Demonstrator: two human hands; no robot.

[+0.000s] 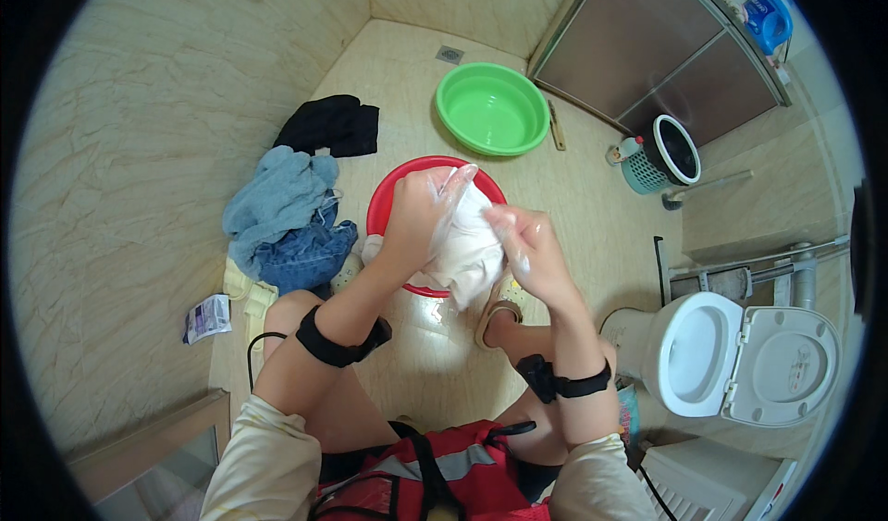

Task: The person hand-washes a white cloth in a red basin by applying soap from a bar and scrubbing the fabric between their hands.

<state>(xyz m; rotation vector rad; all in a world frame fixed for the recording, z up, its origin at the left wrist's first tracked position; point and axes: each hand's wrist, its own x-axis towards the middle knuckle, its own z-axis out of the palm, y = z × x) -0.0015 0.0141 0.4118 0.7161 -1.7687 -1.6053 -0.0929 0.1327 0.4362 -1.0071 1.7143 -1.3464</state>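
A wet white cloth (472,247) is stretched between my two hands above a red plastic basin (383,202) on the floor. My left hand (430,202), with foamy suds on its fingers, grips the cloth's upper left part. My right hand (524,240), also sudsy, pinches the cloth's right edge. Part of the white fabric hangs over the basin's near rim. The basin's inside is mostly hidden by my hands and the cloth.
Beyond the basin stands a green plastic basin (492,108), with a wooden-handled brush (556,129) beside it. Black clothing (333,125), a blue fleece (277,195) and denim (305,250) lie at left. A toilet (701,354) and a waste basket (645,170) are at right.
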